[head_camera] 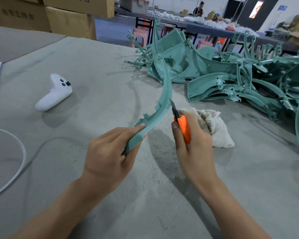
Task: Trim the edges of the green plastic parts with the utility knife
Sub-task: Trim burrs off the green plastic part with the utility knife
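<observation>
Gripping curved green part (160, 107), right hand (193, 147) angles utility knife (181, 121).

Matt green plastic part (164, 99) is showing smooth faces; the knife (182, 123) is showing glossy orange plastic; grey felt-like surface (97, 69) is looking rough; the rag (214, 125) is looking coarse cloth.
</observation>
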